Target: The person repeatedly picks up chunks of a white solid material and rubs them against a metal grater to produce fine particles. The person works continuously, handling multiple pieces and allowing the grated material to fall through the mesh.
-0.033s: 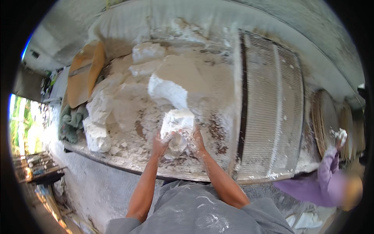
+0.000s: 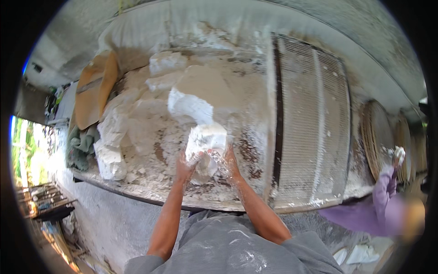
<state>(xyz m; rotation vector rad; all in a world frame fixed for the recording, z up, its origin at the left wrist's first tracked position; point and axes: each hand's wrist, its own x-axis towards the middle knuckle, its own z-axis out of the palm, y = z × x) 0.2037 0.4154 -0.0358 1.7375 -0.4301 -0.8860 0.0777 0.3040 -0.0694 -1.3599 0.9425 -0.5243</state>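
Observation:
Between my two palms I grip a chunk of white, crumbly, powdery material (image 2: 207,138) over the near part of the table. My left hand (image 2: 185,165) is closed on its left side, and my right hand (image 2: 231,165) presses its right side. White powder coats both hands. Just beyond the chunk lies a large slab (image 2: 205,84) of the same material, beige on top, with a white broken face (image 2: 189,106) toward me. Whether the chunk touches the slab, I cannot tell.
More white lumps (image 2: 111,160) line the table's left side, near an orange-tan curved sheet (image 2: 96,91) and a green cloth (image 2: 81,148). A ridged rack (image 2: 310,123) covers the right part. Farther right, a person in a purple sleeve (image 2: 382,187) holds something white beside round trays (image 2: 376,137).
The whole scene sits slightly farther left in the view. My hands stay around the white chunk, with almost no movement.

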